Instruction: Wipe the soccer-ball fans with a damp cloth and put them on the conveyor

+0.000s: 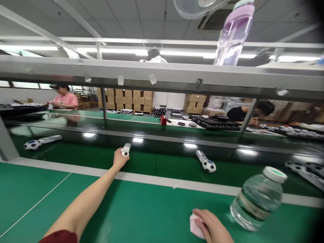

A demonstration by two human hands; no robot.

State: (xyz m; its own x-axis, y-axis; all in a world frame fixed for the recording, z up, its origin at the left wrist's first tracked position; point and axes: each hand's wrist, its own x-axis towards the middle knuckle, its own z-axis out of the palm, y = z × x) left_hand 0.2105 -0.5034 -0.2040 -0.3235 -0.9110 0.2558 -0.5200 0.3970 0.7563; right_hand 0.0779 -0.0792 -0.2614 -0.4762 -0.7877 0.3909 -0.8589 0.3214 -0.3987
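My left hand [119,160] reaches out over the dark green conveyor belt [162,163], its fingers closed round a football-patterned handheld device [125,153] with a pale handle pointing away. Low in the view, my right hand [214,225] rests near the green tabletop, pinching a crumpled white and pinkish cloth [195,226]. Two more devices of this kind lie on the belt: one football-patterned device [32,144] far to the left, and another football-patterned device [208,165] right of my left hand.
A clear water bottle [258,199] with a white cap stands beside my right hand. More devices [307,172] lie at the right edge. A metal shelf beam [162,72] crosses above, bearing a purple bottle [234,35]. Two people work beyond the belt, before stacked cartons [134,99].
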